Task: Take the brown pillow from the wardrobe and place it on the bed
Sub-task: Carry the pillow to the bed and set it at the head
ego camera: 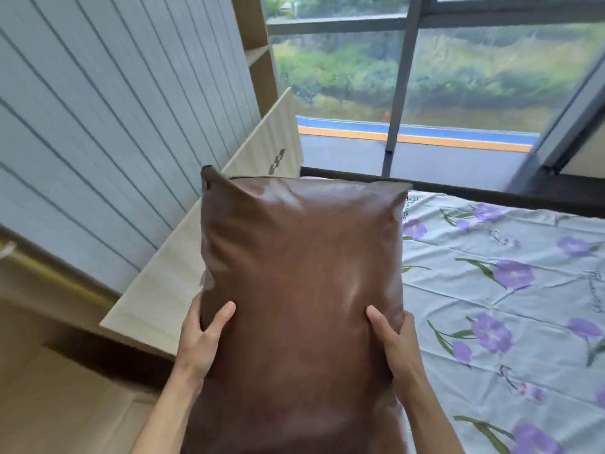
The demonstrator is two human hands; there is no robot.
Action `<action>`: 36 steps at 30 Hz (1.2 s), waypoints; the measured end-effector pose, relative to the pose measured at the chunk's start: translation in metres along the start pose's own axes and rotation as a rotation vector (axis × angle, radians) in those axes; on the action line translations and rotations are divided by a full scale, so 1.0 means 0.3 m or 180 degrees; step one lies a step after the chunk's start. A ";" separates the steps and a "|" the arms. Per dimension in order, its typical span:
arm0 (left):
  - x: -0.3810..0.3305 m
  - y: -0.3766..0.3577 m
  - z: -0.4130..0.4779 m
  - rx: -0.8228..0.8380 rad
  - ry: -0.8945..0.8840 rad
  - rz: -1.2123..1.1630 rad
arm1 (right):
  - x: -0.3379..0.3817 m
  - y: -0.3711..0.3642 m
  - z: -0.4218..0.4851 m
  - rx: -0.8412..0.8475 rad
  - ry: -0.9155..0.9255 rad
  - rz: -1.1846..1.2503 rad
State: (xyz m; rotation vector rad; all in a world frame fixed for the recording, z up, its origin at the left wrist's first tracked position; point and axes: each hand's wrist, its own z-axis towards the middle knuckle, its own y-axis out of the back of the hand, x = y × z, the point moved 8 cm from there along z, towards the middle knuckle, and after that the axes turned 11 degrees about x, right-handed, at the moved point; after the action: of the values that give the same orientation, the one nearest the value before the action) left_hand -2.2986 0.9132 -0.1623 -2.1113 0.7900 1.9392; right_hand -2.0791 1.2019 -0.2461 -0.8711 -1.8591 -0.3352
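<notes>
I've got the brown pillow (301, 290) in both hands, centre of view, long axis running near to far. My left hand (199, 342) grips its left edge and my right hand (396, 345) grips the right edge, both on the near half. Left thumb (222, 317) and right thumb (376, 319) press into the top face, denting it slightly. The fingers are wrapped round the sides and under, hidden by the pillow, so I see thumbs only. The cover is smooth and shiny like leather, with its two far corners pinched into points. The pillow sits over the left side of the bed (507, 290), covering the line where the sheet meets the light wood board (157, 290) along the bed's left edge. I can't tell whether its underside touches the bed or is held clear of it. The sheet is pale green with purple flowers and fold creases, and it fills the right of the view. Left of the board is a grey wall (98, 126) with vertical grooves. On the far side a large window (474, 77) shows greenery and a blue and yellow strip outside. A wood shelf unit (258, 54) stands at the window's left edge.
</notes>
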 end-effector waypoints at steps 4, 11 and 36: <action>0.117 -0.026 0.225 0.0273 0.0298 0.0130 | -0.072 -0.018 0.107 -0.0321 -0.0149 0.0044; 0.422 -0.099 0.639 0.0847 0.0760 0.0214 | -0.226 -0.070 0.396 -0.0766 -0.0540 -0.0291; 1.064 -0.287 1.879 0.0812 0.0621 0.0735 | -0.532 -0.297 1.662 -0.0187 -0.0135 -0.0675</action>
State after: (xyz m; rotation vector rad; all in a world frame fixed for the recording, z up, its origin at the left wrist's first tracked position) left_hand -2.7453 1.1622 -0.5692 -2.1513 1.2960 1.6372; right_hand -2.4440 1.3623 -0.5971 -0.7258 -1.9947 -0.5081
